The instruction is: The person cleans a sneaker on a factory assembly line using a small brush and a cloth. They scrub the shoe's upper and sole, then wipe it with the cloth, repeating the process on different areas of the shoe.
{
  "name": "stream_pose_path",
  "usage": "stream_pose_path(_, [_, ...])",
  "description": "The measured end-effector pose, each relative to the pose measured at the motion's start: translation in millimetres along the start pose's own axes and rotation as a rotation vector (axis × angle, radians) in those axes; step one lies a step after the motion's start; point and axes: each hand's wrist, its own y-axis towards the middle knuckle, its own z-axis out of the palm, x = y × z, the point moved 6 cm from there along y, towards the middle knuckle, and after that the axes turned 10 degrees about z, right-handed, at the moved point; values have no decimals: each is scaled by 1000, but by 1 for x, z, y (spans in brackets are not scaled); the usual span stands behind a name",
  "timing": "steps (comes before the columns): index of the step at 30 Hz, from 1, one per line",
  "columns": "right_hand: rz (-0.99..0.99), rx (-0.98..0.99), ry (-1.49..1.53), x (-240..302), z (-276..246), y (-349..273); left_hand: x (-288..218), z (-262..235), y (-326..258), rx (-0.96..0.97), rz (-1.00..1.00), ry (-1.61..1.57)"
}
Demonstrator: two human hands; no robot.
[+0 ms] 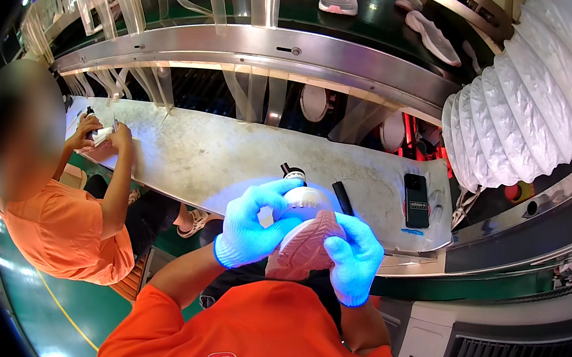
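A pink shoe sole [303, 245] is held up in front of my chest, tilted, with its grooved tread facing me. My left hand [254, 220], in a knitted glove lit blue, grips its left side with the thumb near the edge. Round the right side, my right hand [356, 254], gloved alike, is closed with its thumb on the tread. Just beyond the sole is a white rounded thing [308, 198], partly hidden by it and by my left fingers. Behind that stands a small black-topped object [293, 172] with a white ring. Blue light falls around my hands.
The pale worktable [233, 153] bears a black stick-like object [342, 198] and a dark phone [416, 201]. Beyond it runs a metal-edged conveyor [278, 48] with shoe parts. A white ribbed duct [526, 112] hangs right; a co-worker [64, 226] sits left.
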Motion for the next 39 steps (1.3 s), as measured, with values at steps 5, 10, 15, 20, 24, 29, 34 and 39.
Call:
stream_pose_path(5, [-199, 83, -120, 5, -10, 4, -18, 4, -3, 305, -12, 169])
stream_pose_path(10, [-134, 108, -61, -4, -9, -6, -31, -5, -28, 205, -39, -11])
stream_pose_path(15, [-201, 74, -242, 8, 8, -29, -56, 0, -37, -47, -159, -140])
stream_pose_path(20, [-291, 59, -369, 14, 18, -42, -63, -1, -46, -164, -241, -193])
stream_pose_path(24, [-359, 63, -477, 15, 27, -48, -61, -2, -56, -230, -297, -230])
stream_pose_path(29, [-385, 63, -382, 14, 27, -47, -62, -1, -57, -262, -331, -234])
stream_pose_path(34, [-423, 39, -394, 14, 28, -48, -62, 1, -50, -254, -291, -255])
stream_pose_path(39, [-425, 10, -426, 17, 30, -48, -61, -1, -44, -201, -226, -192])
